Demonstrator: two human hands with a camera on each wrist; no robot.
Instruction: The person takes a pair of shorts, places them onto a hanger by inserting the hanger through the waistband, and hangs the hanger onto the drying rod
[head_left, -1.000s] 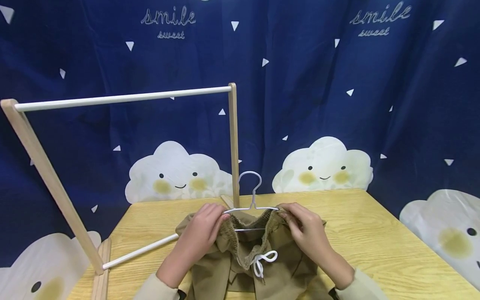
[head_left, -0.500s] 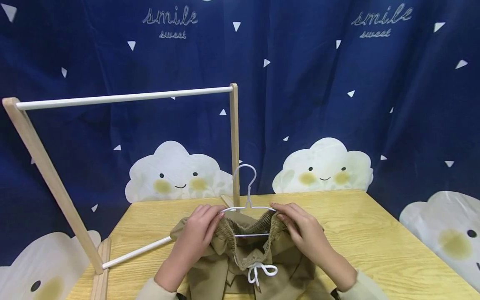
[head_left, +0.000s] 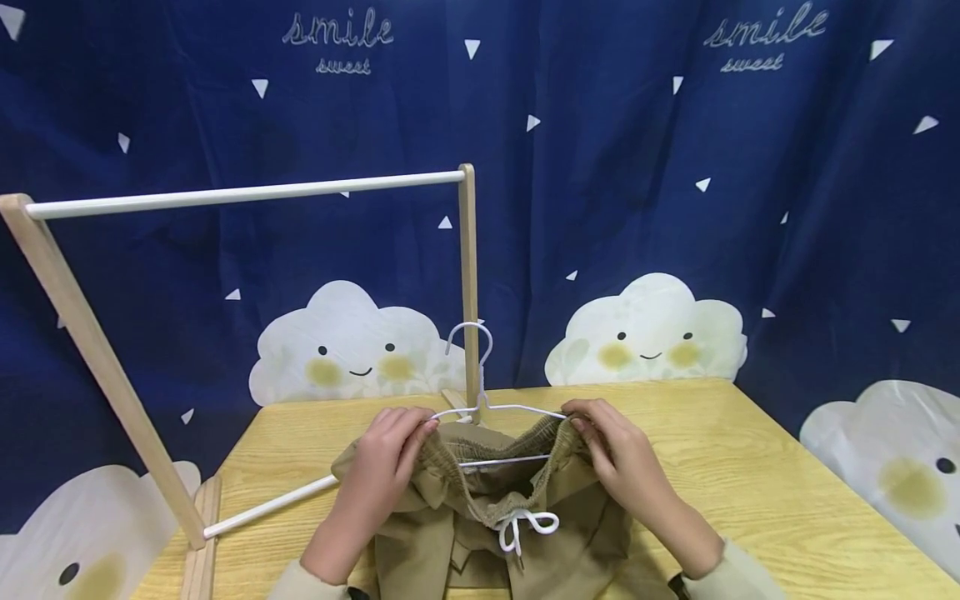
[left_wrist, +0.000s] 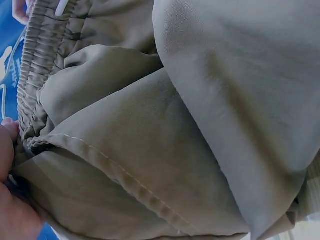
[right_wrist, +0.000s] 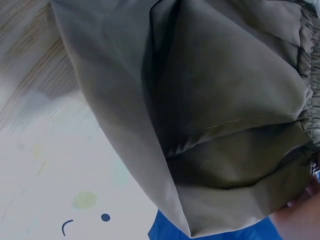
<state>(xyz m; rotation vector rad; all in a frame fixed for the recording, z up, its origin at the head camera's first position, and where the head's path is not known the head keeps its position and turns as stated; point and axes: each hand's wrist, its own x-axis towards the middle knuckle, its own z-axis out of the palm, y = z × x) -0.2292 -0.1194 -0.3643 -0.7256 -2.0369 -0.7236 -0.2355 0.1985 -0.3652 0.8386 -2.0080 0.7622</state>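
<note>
Brown pants (head_left: pixel 415 537) with a gathered elastic waistband and a white drawstring bow (head_left: pixel 542 523) hang between my hands. A thin white hanger (head_left: pixel 482 403) sits inside the waist opening, hook up; its lower bar crosses the opening. My left hand (head_left: pixel 378 462) pinches the waistband at the hanger's left shoulder. At the opposite shoulder my right hand (head_left: pixel 621 457) pinches the other side of the waistband. The left wrist view shows a stitched seam on the brown fabric (left_wrist: pixel 135 120), with fingers at the waistband's edge. Similar fabric (right_wrist: pixel 240 95) fills much of the right wrist view.
A clothes rack with wooden posts (head_left: pixel 105 367) and a white top rail (head_left: pixel 247 195) stands at left; its lower white rod (head_left: pixel 270 505) runs behind the pants. Beneath is a wood-grain table (head_left: pixel 757 475). A dark blue curtain (head_left: pixel 600 208) hangs behind.
My hands have moved apart, the left one leftward, stretching the waist opening wider. The hanger's hook has shifted left and up, now overlapping the rack's right post in the head view.
</note>
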